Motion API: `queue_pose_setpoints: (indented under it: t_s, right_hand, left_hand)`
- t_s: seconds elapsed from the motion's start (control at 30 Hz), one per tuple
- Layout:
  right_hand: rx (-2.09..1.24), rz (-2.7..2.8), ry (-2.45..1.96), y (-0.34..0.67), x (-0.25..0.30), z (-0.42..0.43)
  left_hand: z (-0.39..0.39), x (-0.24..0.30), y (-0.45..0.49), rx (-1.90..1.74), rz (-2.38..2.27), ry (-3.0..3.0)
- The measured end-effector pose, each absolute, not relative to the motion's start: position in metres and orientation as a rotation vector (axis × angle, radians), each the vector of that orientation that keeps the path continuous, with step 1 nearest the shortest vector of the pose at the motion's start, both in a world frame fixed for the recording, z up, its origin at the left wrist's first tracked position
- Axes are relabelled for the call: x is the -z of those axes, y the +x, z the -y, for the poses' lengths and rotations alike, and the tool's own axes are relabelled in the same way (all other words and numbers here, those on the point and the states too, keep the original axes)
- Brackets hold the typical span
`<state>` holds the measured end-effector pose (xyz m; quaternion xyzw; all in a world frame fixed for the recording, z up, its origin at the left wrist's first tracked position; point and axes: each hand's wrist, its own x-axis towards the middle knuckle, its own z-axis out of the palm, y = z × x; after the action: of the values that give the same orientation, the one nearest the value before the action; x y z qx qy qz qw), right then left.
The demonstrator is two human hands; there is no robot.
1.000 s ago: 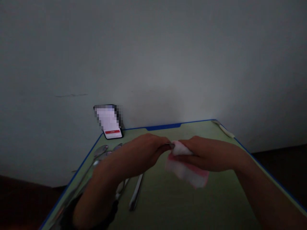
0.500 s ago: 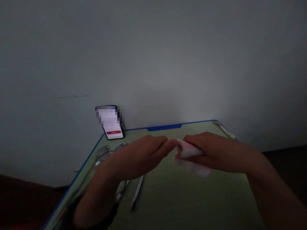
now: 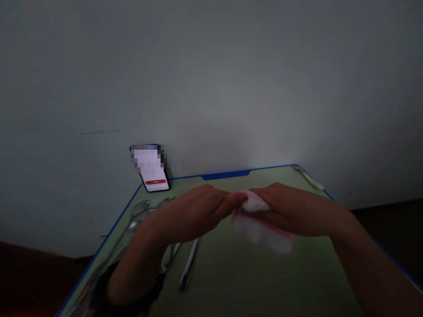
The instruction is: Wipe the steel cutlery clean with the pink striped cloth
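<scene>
A pink and white cloth (image 3: 264,235) is bunched in my right hand (image 3: 294,207), its loose part hanging below the fingers over the table. My left hand (image 3: 194,211) is closed right beside it, thumb tip against the folded cloth; what those fingers grip is hidden. Both hands meet above the middle of the green table (image 3: 264,281). Under and beside my left forearm lie several metal spoons (image 3: 140,208), partly covered by the arm. A slim metal utensil handle (image 3: 189,266) rests on the table just below my left hand.
A phone (image 3: 157,182) with a lit screen leans on the wall (image 3: 211,79) at the table's back left corner. A white-handled utensil (image 3: 312,179) lies along the back right edge. The table has a blue rim (image 3: 226,175) against the wall.
The cloth has shifted slightly and more of it hangs down below my right hand. My right hand has moved a little to the left; the things on the table stay put.
</scene>
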<state>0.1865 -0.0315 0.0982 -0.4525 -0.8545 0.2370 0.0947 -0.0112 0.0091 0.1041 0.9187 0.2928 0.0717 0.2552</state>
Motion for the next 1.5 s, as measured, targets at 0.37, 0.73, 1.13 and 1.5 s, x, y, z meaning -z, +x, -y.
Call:
queue_pose_setpoints:
  t_s: [0.37, 0.73, 1.13, 1.5]
  right_hand:
    - [-1.022, 2.421, -1.177, 0.21, -0.112, 0.035]
    - [-0.959, 2.443, -1.182, 0.18, -0.094, 0.027]
    - [-1.039, 2.299, -1.085, 0.191, -0.099, 0.024]
    - [-1.035, 1.902, -1.112, 0.181, -0.069, 0.007]
  left_hand:
    - [-0.023, -0.112, -0.041, -0.236, -0.894, 2.316]
    - [-0.022, -0.099, -0.016, -0.392, -0.837, 2.423]
    - [-0.045, -0.099, -0.055, -0.668, -1.046, 2.249]
    - [-0.047, -0.069, -0.005, -0.97, -0.792, 1.718]
